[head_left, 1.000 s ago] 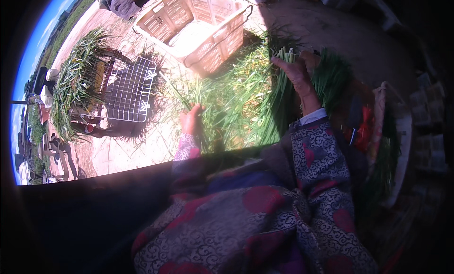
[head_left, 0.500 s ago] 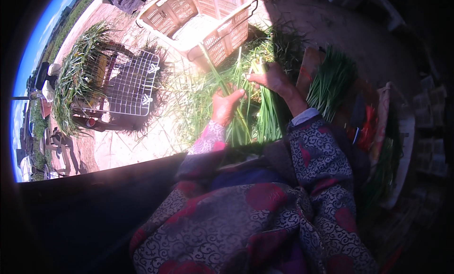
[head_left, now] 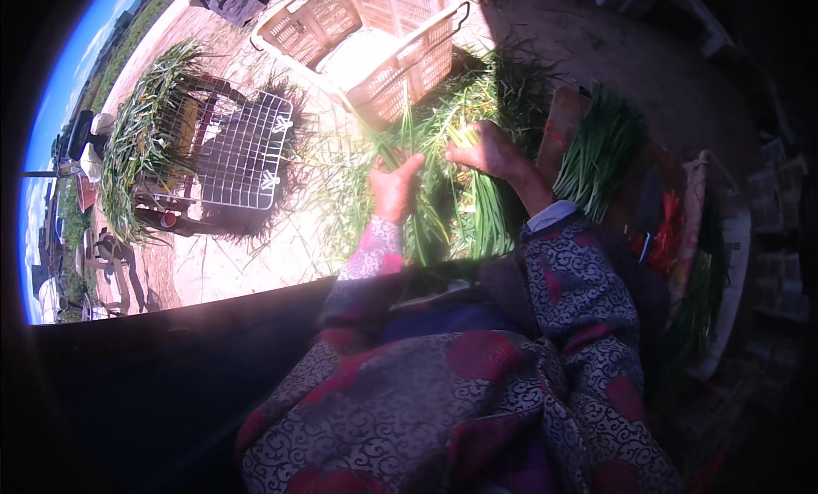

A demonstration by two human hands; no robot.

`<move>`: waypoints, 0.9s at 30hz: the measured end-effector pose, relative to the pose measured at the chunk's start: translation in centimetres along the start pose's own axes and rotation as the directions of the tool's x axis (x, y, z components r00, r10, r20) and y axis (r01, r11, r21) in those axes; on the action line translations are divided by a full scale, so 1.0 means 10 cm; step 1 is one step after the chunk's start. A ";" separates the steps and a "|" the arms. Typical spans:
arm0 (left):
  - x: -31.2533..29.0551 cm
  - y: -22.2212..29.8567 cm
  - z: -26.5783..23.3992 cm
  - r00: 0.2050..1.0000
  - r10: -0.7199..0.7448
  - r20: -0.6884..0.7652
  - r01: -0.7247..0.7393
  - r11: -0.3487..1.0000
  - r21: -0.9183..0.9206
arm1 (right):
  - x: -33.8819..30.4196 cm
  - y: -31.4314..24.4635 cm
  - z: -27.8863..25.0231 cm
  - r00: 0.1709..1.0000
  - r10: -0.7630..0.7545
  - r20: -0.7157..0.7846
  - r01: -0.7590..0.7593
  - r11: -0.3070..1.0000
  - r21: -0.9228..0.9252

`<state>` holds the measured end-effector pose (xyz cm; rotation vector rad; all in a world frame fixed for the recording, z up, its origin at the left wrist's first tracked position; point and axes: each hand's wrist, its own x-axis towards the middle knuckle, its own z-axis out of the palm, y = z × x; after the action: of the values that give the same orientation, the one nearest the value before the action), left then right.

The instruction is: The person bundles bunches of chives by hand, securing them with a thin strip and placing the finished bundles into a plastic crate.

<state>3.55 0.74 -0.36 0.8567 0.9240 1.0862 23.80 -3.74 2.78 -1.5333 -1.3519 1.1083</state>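
Observation:
My left hand [head_left: 394,187] and my right hand [head_left: 486,150] are both closed on a bunch of long green chive-like stalks [head_left: 464,213], held up between them over a loose heap of the same greens [head_left: 477,93] on the ground. The stalks hang down toward my lap. A neat bundle of greens [head_left: 596,153] lies on a board just right of my right hand. My sleeves are patterned in grey and red.
A pink plastic crate [head_left: 383,42] stands beyond the heap. To the left a wire basket [head_left: 247,153] rests on a low cart with more greens [head_left: 136,144] draped over its far side. Stacked items and a red object [head_left: 669,230] sit at the right.
My left hand rose from the heap and my right hand came in from the right. Both now meet on one bunch of stalks lifted off the pile.

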 end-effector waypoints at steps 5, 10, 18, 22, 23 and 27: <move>-0.02 -0.06 0.04 0.999 -0.048 0.012 0.048 0.998 0.040 | 0.06 0.19 -0.01 0.993 -0.002 -0.120 -0.012 0.993 -0.118; 0.05 0.03 -0.07 0.998 -0.046 -0.046 0.047 0.998 0.034 | -0.10 -0.16 0.02 0.991 -0.057 0.119 0.055 0.998 0.024; 0.22 0.06 -0.34 0.996 -0.083 -0.041 0.087 0.993 0.083 | -0.01 0.12 -0.04 0.975 -0.097 0.201 0.103 0.994 -0.019; 0.19 0.08 -0.29 0.997 -0.071 -0.001 0.071 0.996 0.056 | 0.22 0.81 -0.12 0.994 0.008 -0.108 -0.036 0.966 -0.257; 0.22 0.07 -0.23 0.998 -0.061 0.020 0.060 0.997 0.040 | 0.28 1.05 -0.18 0.980 0.028 -0.197 -0.087 0.950 -0.300; 0.04 0.14 -0.23 0.992 -0.114 0.059 0.112 0.993 0.032 | 0.15 0.37 -0.12 0.986 0.143 -0.082 -0.140 0.989 0.042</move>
<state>1.07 1.76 0.02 0.8465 0.9279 0.9461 26.12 -2.70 -0.54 -1.6519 -1.1747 1.1345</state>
